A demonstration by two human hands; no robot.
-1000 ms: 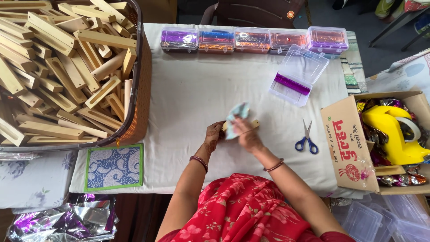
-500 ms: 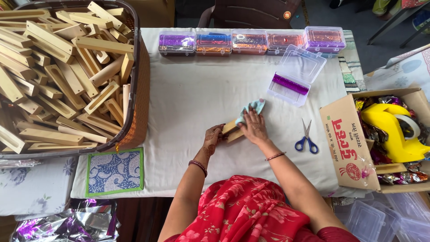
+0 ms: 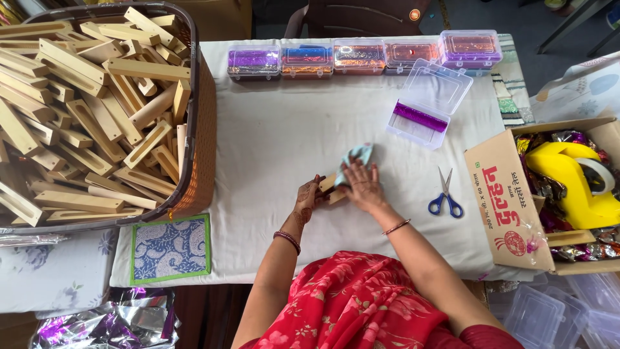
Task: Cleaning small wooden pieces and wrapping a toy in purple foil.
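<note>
Currently, left to right:
Basket: large woven basket (image 3: 194, 161) heaped with wooden blocks, at the table's left edge, unmoved.
Left hand: left hand (image 3: 305, 199) grips the near end of a wooden block (image 3: 331, 187) lying on the white cloth (image 3: 271, 148), as it did half a second ago.
Right hand: right hand (image 3: 361, 185) lies flat, fingers spread, pressing a pale blue rag (image 3: 357, 157) onto the block; a second ago both were raised, now they are down on the table.
Scissors: blue-handled scissors (image 3: 445, 195) lie just right of the hands, untouched.
Box: open clear plastic box (image 3: 429, 103) stays behind them.
</note>
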